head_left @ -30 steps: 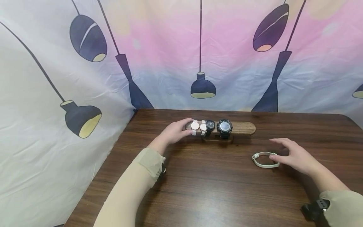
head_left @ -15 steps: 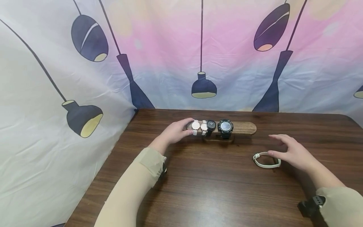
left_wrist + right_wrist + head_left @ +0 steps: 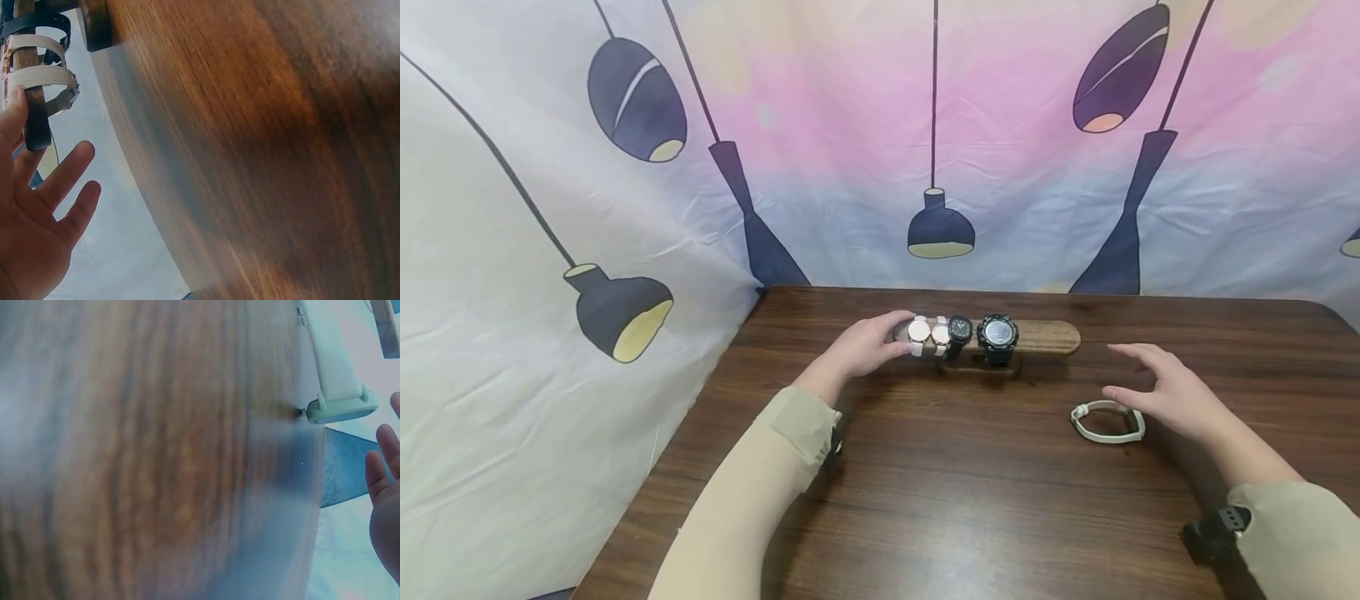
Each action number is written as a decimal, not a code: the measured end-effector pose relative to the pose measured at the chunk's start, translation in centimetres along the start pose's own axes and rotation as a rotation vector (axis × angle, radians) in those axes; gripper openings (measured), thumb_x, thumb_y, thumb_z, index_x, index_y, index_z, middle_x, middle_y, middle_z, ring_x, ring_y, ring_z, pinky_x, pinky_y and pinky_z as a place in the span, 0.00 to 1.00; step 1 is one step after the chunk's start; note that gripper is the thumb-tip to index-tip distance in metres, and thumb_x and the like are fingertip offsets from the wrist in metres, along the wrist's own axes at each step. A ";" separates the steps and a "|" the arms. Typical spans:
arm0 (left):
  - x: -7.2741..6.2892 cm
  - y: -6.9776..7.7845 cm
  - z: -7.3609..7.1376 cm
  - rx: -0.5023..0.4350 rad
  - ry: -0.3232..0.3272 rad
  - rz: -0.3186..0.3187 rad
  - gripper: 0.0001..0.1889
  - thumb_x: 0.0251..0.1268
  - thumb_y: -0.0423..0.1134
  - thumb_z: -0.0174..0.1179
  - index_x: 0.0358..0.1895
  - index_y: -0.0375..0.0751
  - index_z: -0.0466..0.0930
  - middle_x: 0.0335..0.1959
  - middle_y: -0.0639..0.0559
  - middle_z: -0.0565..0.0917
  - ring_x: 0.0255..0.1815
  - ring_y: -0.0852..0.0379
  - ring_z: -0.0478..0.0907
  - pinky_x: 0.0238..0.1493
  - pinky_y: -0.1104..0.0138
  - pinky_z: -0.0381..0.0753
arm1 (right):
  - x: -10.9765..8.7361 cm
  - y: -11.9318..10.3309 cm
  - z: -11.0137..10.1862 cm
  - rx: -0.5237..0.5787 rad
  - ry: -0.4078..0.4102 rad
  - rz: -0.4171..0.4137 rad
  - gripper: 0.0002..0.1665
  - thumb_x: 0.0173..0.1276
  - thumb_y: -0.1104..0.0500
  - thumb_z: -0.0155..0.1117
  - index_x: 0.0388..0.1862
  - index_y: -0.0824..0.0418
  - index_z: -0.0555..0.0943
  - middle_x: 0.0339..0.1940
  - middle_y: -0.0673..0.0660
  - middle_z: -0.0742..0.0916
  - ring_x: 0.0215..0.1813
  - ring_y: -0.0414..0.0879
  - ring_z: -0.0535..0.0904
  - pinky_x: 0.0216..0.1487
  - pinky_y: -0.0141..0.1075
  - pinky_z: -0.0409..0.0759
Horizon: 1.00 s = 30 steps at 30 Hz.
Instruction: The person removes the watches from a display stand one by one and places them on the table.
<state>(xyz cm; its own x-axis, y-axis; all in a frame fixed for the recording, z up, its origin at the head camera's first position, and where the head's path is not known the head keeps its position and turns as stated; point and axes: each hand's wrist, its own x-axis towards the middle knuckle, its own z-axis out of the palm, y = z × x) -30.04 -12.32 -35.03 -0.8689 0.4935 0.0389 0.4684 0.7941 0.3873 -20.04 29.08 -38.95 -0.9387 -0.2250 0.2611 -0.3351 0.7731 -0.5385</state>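
Left hand (image 3: 867, 346) pinches the stand (image 3: 1051, 337); empty right hand (image 3: 1180, 398) hovers beside the loose watch (image 3: 1105, 438), right of the stand; I judge unloading likely, a standward reach due.

Dark brown wood-grained table (image 3: 940, 492): glossy, glare thrown back. Brown round-ended wooden bar (image 3: 1052, 337): visibly grained, duller sheen noted. White loop-shaped watch (image 3: 1105, 438): strap smooth, plastic-like. Pink-and-blue printed cloth backdrop (image 3: 850, 150): creased. Beige cloth sleeves (image 3: 793, 425): matt, rumpled.

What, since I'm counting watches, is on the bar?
A white watch, smaller white watch, black watch, bigger black watch. The left hand partly covers one end of the bar; wood beneath the watches is hidden.
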 end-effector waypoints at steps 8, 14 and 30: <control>-0.1 0.2 -0.1 -0.008 -0.005 -0.014 0.28 0.65 0.50 0.57 0.68 0.52 0.64 0.61 0.50 0.74 0.58 0.53 0.72 0.58 0.58 0.68 | 0.9 -0.6 -0.1 -0.003 -0.021 0.003 0.40 0.60 0.48 0.68 0.66 0.65 0.67 0.60 0.65 0.71 0.52 0.60 0.67 0.43 0.56 0.67; -0.1 0.2 -0.1 -0.013 -0.001 -0.011 0.28 0.65 0.50 0.57 0.68 0.51 0.65 0.60 0.50 0.74 0.58 0.53 0.72 0.58 0.58 0.68 | 1.3 -0.9 -0.2 -0.005 -0.021 0.003 0.40 0.60 0.48 0.67 0.66 0.65 0.66 0.60 0.66 0.71 0.53 0.60 0.67 0.44 0.56 0.67; -0.2 0.1 -0.1 -0.008 -0.004 -0.019 0.28 0.65 0.50 0.58 0.68 0.52 0.65 0.60 0.51 0.75 0.57 0.54 0.72 0.57 0.59 0.69 | 2.2 -1.8 0.4 0.024 -0.002 -0.040 0.40 0.60 0.49 0.68 0.66 0.66 0.67 0.61 0.66 0.70 0.54 0.61 0.66 0.44 0.56 0.66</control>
<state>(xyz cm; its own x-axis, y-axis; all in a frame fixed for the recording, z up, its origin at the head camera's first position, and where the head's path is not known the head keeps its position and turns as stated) -29.87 -12.36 -34.87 -0.8772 0.4794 0.0277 0.4500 0.8006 0.3956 -21.50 26.92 -37.74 -0.9245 -0.2567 0.2817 -0.3746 0.7490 -0.5466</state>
